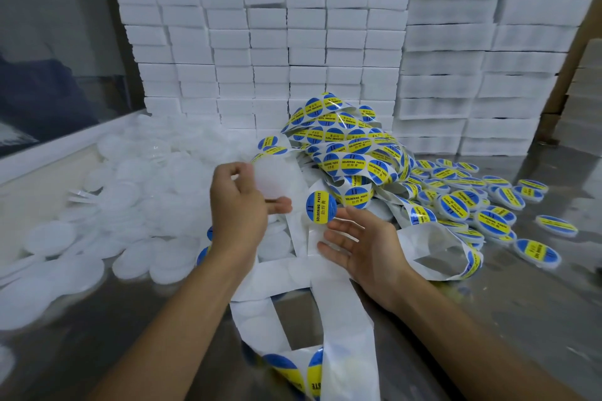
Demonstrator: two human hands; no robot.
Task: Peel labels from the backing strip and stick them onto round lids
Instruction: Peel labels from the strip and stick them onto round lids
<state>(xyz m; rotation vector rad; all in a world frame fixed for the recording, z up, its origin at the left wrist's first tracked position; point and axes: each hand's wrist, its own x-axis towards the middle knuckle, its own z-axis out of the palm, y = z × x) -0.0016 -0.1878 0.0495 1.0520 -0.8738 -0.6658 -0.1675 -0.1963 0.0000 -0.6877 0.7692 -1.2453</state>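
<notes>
While the left hand [239, 205] holds a plain white lid [272, 181] up by its rim, fingers curled round it, the right hand [355, 242] lies palm up with fingers spread loosely, a blue and yellow label [321, 207] apparently stuck to its thumb tip. Peeling looks done for this one; I judge sticking is the step in hand, which calls for centring the label over the lid and pressing it flat. Unlabelled lids [97, 225] are heaped toward the table's left edge, finished ones [482, 202] toward the right. Backing strip [355, 146] tangles mid-table, its emptied length [325, 290] trailing under the wrists to the near edge, where it could snag. White boxes [293, 52] are stacked along the far edge.
</notes>
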